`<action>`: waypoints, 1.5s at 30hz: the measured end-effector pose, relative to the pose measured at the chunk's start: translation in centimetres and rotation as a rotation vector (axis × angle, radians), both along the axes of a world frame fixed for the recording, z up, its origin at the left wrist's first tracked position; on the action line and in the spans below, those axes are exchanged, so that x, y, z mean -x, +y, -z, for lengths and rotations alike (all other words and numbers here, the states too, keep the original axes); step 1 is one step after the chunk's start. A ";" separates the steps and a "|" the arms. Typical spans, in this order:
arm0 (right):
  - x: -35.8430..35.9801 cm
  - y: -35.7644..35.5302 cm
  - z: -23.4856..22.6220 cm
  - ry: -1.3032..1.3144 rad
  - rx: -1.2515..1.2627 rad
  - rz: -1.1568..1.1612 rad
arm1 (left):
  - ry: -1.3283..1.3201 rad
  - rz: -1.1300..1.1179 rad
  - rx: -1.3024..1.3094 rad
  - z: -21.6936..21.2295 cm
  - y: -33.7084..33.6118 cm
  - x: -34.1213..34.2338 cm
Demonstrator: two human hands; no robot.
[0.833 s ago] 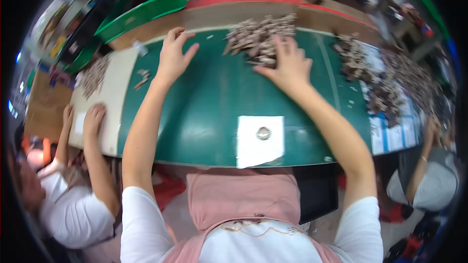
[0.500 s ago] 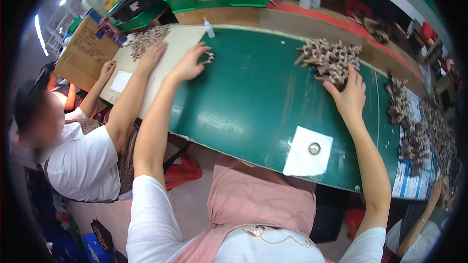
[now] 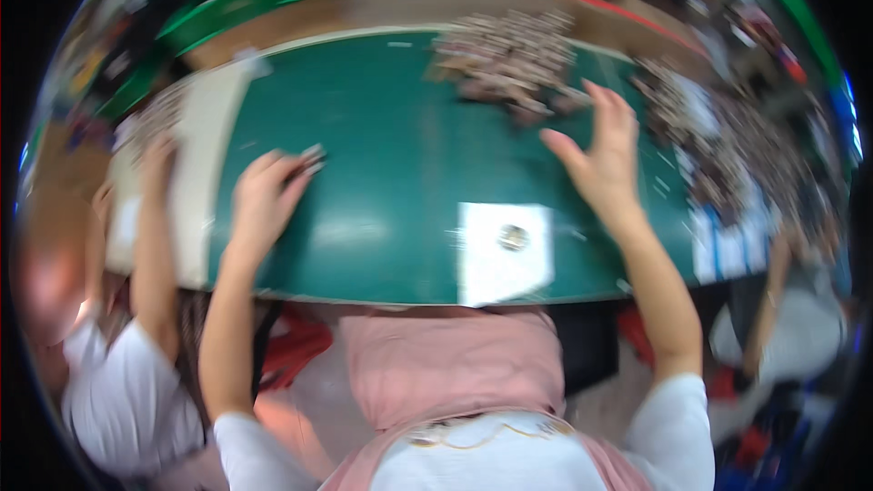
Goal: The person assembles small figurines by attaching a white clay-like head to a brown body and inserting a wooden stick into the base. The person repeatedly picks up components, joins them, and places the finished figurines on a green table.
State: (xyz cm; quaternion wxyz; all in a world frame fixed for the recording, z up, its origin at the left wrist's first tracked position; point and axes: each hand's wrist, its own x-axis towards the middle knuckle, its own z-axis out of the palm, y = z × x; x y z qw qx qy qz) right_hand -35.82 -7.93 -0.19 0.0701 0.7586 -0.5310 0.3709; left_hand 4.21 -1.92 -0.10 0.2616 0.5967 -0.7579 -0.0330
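Observation:
My left hand (image 3: 265,198) is over the left part of the green tabletop (image 3: 373,182), its thumb and fingers pinching a small whitish piece (image 3: 314,160) whose kind is blurred. Farther back, right of the middle, lies a heap of small brown-and-whitish pieces (image 3: 509,55) with stick-like ends. My right hand (image 3: 600,159) is beside the heap's right side, thumb and fingers spread, holding nothing; whether a fingertip touches the heap is blurred. In front of me, a small round metal cap (image 3: 514,236) rests on a white paper square (image 3: 486,273).
More such pieces (image 3: 709,145) lie on blue-and-white sheets at the right, by another person's arm (image 3: 775,286). On the left, a co-worker's hand (image 3: 159,153) reaches to a smaller heap on a pale board (image 3: 205,145). A green bin (image 3: 264,5) stands behind.
The view has turned right and blurred. My left hand has come back from the pale board's edge toward me, still pinching the small piece. My right hand has drawn off the heap.

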 end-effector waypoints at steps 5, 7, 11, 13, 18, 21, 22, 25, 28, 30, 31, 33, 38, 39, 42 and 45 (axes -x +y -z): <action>5.6 5.0 -0.5 -0.235 -0.157 -0.002 | -0.104 0.068 0.070 -0.1 5.9 6.0; 8.8 6.1 -0.4 -0.324 -0.188 0.129 | -0.140 0.070 0.088 0.2 6.1 6.9; 16.9 5.8 -0.4 -0.606 -0.021 0.383 | -0.178 0.028 0.106 -0.5 5.3 6.8; 17.3 5.3 -0.8 -0.674 -0.014 0.373 | -0.023 0.006 0.052 -0.8 5.5 6.9; 16.0 -1.7 -1.2 0.121 -0.135 0.530 | 0.217 0.009 -0.142 -1.2 6.8 8.1; 15.1 -3.7 -0.6 0.197 -0.384 0.517 | 0.138 0.011 -0.233 -1.3 8.0 7.9; 15.9 -4.0 0.4 0.122 -0.362 0.483 | 0.111 0.045 -0.183 -1.0 8.2 7.8; 16.3 -1.4 1.1 -0.075 -0.497 0.519 | 0.099 0.037 -0.193 -1.2 8.2 8.5; 14.6 4.1 0.6 -0.526 -0.454 0.177 | 0.029 0.067 -0.100 -0.5 7.5 9.4; 10.8 8.7 -1.5 -0.913 -0.553 0.001 | 0.079 0.152 -0.086 0.2 6.4 10.4; 8.5 10.1 -1.4 -1.123 -0.656 -0.124 | 0.144 0.183 -0.147 -0.3 7.0 11.1; 5.4 12.0 -1.4 -1.282 -0.801 -0.208 | 0.318 0.289 -0.271 -1.4 7.4 13.5; 3.2 12.9 0.9 -1.281 -0.813 -0.198 | 0.178 0.469 -0.111 -1.8 5.9 18.7; 3.1 13.0 1.3 -1.283 -0.794 -0.179 | 0.140 0.469 -0.113 -1.7 5.8 19.1; 3.2 13.4 1.8 -1.236 -0.763 -0.176 | 0.048 0.458 -0.109 -1.4 5.8 19.9; 3.0 13.5 1.8 -1.317 -0.743 -0.194 | -0.002 0.444 -0.091 -1.3 5.8 20.0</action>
